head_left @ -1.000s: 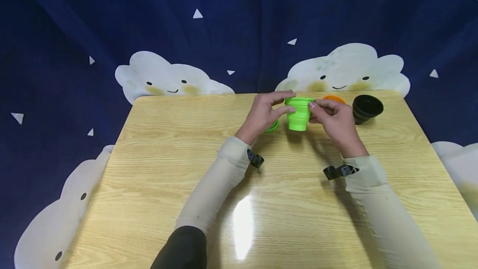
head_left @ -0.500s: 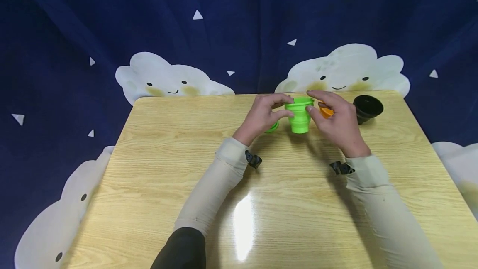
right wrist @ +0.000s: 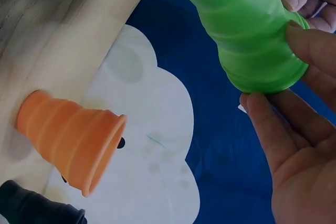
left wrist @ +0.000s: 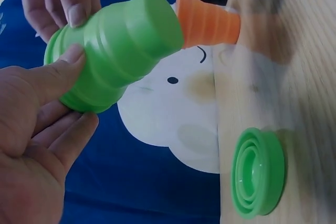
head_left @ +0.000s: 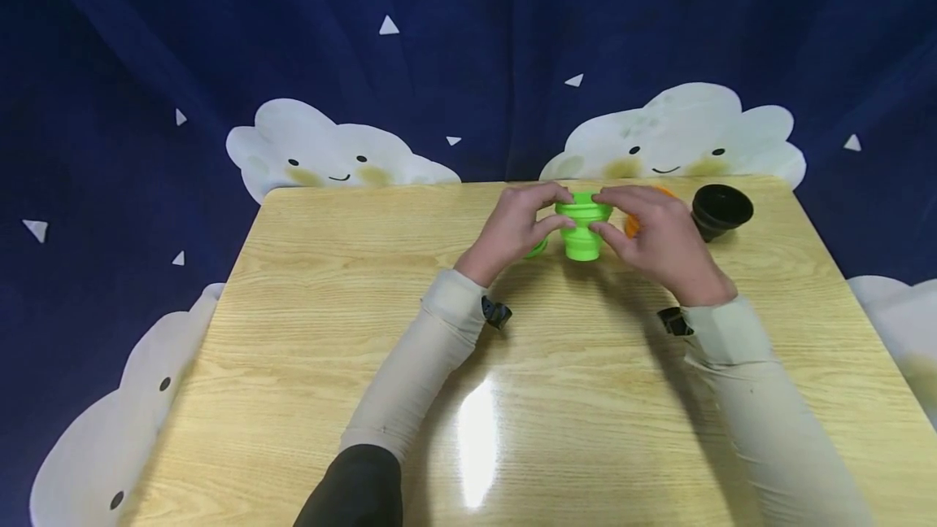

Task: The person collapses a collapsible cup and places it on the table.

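Note:
A bright green collapsible cup (head_left: pixel 583 236), pulled out to its full ribbed height, is held upright above the table between both hands. My left hand (head_left: pixel 510 226) grips its upper left side, thumb on the outer wall and fingers at the rim. On the right side my right hand (head_left: pixel 659 238) pinches the rim the same way, its thumb (right wrist: pixel 310 43) against the wall. In the left wrist view the narrow base of the green cup (left wrist: pixel 121 45) points toward the table. A flattened green collapsible cup (left wrist: pixel 257 174) lies on the table, mostly hidden behind my left hand in the head view.
An extended orange cup (right wrist: pixel 71 135) stands behind my right hand. Right of it is a black cup (head_left: pixel 721 210) near the back edge of the wooden table (head_left: pixel 351 307). A dark blue curtain (head_left: pixel 439 63) with clouds hangs behind.
My right hand has loosened from a pinch at the rim, opened wider and taken hold again with the thumb lower on the wall. The left hand keeps its grip; the cup has barely shifted.

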A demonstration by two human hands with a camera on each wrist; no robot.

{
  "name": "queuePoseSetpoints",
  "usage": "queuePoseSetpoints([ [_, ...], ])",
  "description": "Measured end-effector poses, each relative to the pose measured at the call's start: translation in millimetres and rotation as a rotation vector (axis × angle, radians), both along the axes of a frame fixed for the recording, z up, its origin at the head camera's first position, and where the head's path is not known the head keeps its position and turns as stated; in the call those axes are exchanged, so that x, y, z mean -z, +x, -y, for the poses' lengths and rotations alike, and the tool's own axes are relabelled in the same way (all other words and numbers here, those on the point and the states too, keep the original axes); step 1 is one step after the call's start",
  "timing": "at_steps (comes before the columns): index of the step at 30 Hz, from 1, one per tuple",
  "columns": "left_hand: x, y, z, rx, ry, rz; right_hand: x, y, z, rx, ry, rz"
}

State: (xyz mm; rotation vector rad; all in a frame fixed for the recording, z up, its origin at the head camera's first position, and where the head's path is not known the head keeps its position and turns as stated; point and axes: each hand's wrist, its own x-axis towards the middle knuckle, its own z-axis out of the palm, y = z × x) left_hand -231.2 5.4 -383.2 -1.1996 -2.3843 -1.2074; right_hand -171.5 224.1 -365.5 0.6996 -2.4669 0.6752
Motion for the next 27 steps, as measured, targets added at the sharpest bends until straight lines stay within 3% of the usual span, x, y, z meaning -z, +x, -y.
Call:
queuePoseSetpoints([
  [5, -2.3, 2.7, 0.4, -0.003, -0.045, -0.07, -2.1, 1.3, 2.5, 0.0, 0.061, -0.028],
  [14, -4.9, 5.4, -1.0, -0.015, -0.078, -0.074, -6.5, 2.6, 4.6, 0.013, 0.154, -0.066],
  [27, -2.7, 8.8, -6.3, -0.06, -0.059, -0.104, 1.0, -1.2, 5.9, 0.048, 0.154, -0.132],
])
